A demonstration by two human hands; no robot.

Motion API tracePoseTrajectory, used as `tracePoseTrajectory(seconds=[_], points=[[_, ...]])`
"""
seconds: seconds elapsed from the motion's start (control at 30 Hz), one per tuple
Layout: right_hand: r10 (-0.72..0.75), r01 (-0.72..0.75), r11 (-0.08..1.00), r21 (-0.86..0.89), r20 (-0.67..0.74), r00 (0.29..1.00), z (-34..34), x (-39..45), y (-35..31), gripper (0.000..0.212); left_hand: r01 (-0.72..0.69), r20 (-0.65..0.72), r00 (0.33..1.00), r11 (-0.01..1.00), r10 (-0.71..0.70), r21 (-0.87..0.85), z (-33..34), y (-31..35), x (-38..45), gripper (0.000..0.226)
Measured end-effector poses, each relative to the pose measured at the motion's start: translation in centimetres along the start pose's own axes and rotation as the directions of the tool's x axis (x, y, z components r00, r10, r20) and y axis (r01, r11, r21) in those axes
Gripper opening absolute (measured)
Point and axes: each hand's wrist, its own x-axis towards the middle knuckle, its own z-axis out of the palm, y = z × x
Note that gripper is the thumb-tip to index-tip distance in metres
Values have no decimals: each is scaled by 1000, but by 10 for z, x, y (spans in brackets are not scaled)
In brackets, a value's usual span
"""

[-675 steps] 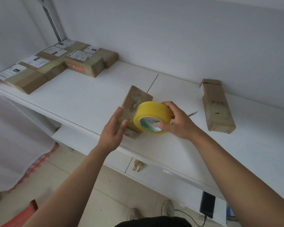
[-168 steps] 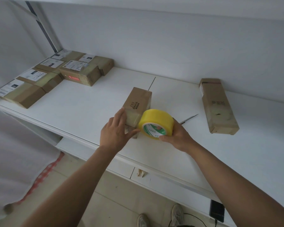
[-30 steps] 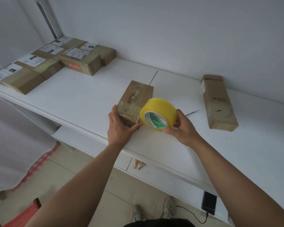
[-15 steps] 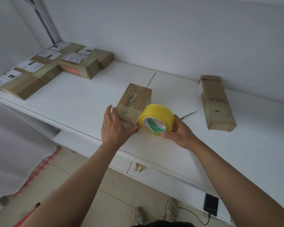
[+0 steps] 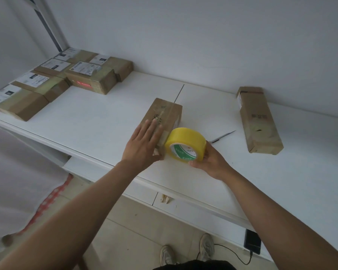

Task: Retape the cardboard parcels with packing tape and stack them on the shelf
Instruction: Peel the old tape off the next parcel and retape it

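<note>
A small cardboard parcel (image 5: 165,114) lies flat on the white shelf (image 5: 98,121), near its front edge. My left hand (image 5: 144,142) lies flat on the parcel's near end, fingers straight, pressing down on its top. Right beside the parcel stands a yellow roll of packing tape (image 5: 185,145) with a green and white core. My right hand (image 5: 211,160) grips the roll from its right side, fingers behind it and thumb under its front rim.
A long narrow parcel (image 5: 259,119) lies at the right by the wall. Several labelled parcels (image 5: 53,82) sit grouped at the shelf's far left. A thin blade or pen (image 5: 222,136) lies behind the roll. A dark phone (image 5: 252,243) lies on a lower ledge.
My left hand has shifted from gripping the parcel's near end to lying flat on its top. The tape roll has come down to the shelf beside the parcel.
</note>
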Motion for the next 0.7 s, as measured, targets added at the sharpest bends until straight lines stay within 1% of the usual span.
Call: tracePoseTrajectory(seconds=[0.1,0.2,0.27,0.3,0.33,0.4,0.43,0.47,0.53,0.63,0.7], points=[[-16,15,997,-72,-8,1000,0,3,-1,63,-3,-7,1000,999,3,-32,-3,-3,3,109],[-23,20,995,-96,-30,999,-5,2,-17,57,20,-70,997,997,-25,-79,-2,-5,4,105],[-59,54,993,-103,-43,997,-8,-2,-38,52,54,-135,988,984,-77,-167,-5,1,3,99],[-90,85,991,-101,-45,995,-9,-5,-52,50,82,-152,981,965,-123,-248,-9,5,3,97],[-124,119,989,-93,-49,991,-8,-7,-65,47,120,-139,974,926,-180,-359,-12,9,4,97],[-177,173,983,-59,-56,983,-7,-7,-85,44,199,-42,960,782,-275,-590,-18,14,7,95],[-191,188,981,-45,-53,980,-4,-6,-92,45,208,-9,958,711,-288,-671,-18,16,7,92],[-203,201,979,-43,-44,978,-1,-5,-96,47,196,-4,957,658,-289,-727,-18,16,7,89],[-221,219,974,-50,-34,975,6,0,-100,51,180,-4,954,583,-300,-792,-12,13,5,78],[-254,253,965,-65,-14,967,22,9,-104,56,200,33,945,497,-325,-844,-3,8,-1,66],[-282,280,956,-84,-17,959,36,17,-106,59,195,34,936,436,-350,-878,1,8,-7,69]])
